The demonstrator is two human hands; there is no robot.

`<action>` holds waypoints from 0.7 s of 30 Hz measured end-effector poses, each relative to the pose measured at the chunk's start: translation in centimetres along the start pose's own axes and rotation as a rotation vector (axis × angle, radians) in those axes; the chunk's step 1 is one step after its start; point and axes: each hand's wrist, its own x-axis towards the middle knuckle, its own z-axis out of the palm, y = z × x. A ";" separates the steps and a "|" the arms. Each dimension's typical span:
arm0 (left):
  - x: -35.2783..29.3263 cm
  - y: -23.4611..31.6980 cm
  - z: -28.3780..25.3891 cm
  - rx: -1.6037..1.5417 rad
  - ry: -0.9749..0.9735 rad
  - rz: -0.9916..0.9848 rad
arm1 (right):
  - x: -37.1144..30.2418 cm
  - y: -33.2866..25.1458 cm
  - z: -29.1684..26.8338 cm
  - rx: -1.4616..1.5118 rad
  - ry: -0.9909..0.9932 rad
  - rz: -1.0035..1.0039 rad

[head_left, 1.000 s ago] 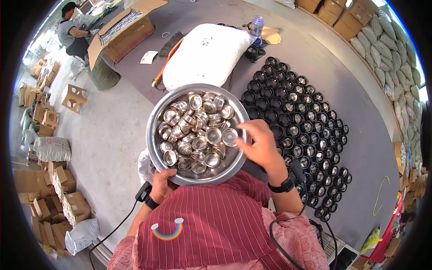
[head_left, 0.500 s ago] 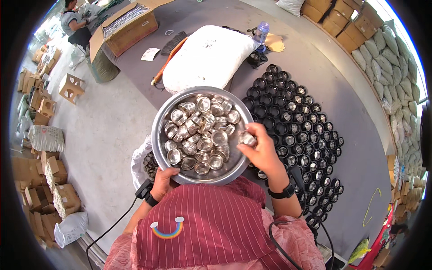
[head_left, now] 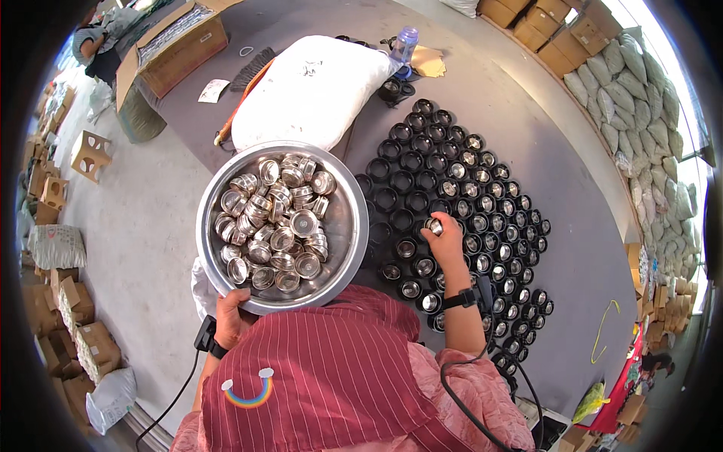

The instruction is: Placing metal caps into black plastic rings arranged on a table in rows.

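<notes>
My left hand [head_left: 232, 316] grips the near rim of a wide steel basin [head_left: 340, 235], thumb over the edge. Inside it lies a heap of small shiny metal cups [head_left: 282, 239], jumbled at different angles. To the right of the basin, my right hand [head_left: 446, 242] pinches one small metal cup [head_left: 433, 225] above rows of round black holders [head_left: 411, 160]. Many holders toward the right and near side have a silver metal cup seated in them. Those at the far left of the group look dark inside.
A stuffed white sack [head_left: 305, 90] lies beyond the basin, with an orange-handled brush [head_left: 245, 94] beside it. A blue water bottle [head_left: 404, 45] stands near brown paper. A person sits by an open carton [head_left: 184, 56] at far left. Cables trail from both wrists.
My right hand has moved from over the basin to the black holders, carrying a metal cup. The basin and my left hand sit further left in view as the view has shifted right.
</notes>
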 end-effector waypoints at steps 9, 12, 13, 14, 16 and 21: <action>0.0 0.1 1.0 -0.039 0.012 -0.006 | 0.6 0.0 -0.1 -0.186 -0.112 0.197; 0.0 -0.1 1.0 0.008 -0.006 -0.013 | 1.5 1.5 -1.0 -0.064 -0.040 0.285; 0.1 -0.3 0.7 -0.010 -0.017 -0.013 | 1.9 1.8 -1.3 -0.058 0.000 0.305; 0.2 -0.4 0.4 -0.030 -0.028 -0.014 | 2.3 2.2 -1.3 -0.058 0.000 0.304; 0.6 -0.4 -0.5 -0.005 -0.023 -0.038 | 3.2 2.8 -1.2 -0.202 0.016 0.223; 0.6 -0.8 -0.4 0.035 0.002 0.007 | 4.2 4.5 -0.5 -0.340 -0.045 0.226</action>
